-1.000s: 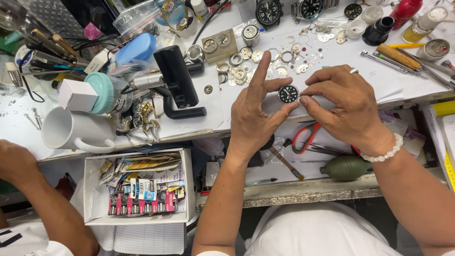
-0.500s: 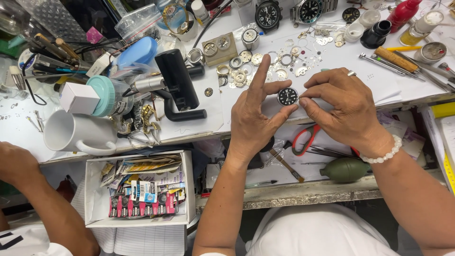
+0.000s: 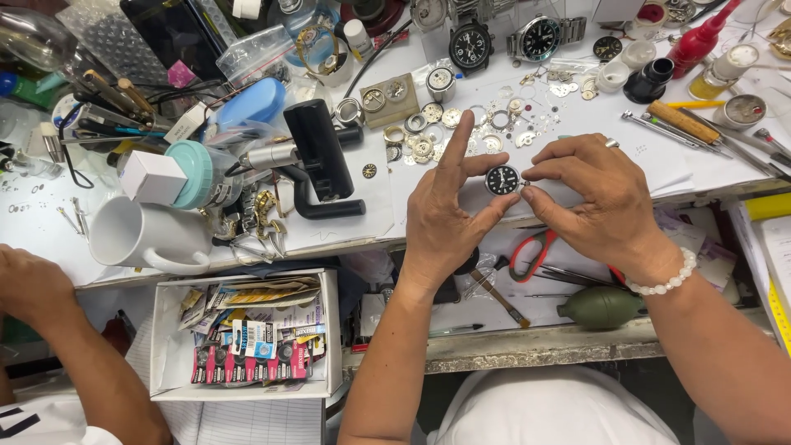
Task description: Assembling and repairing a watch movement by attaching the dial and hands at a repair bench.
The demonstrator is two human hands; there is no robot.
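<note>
The white desk [image 3: 49, 222] is crowded with tools and watch parts. A white mug [image 3: 136, 236] lies near its front edge at the left, and a black stand [image 3: 317, 161] sits mid-desk. The left hand [image 3: 449, 218] and right hand [image 3: 597, 202] meet over the front edge, each clamped by thumb and fingertip on a small black watch dial [image 3: 502, 180] between them.
</note>
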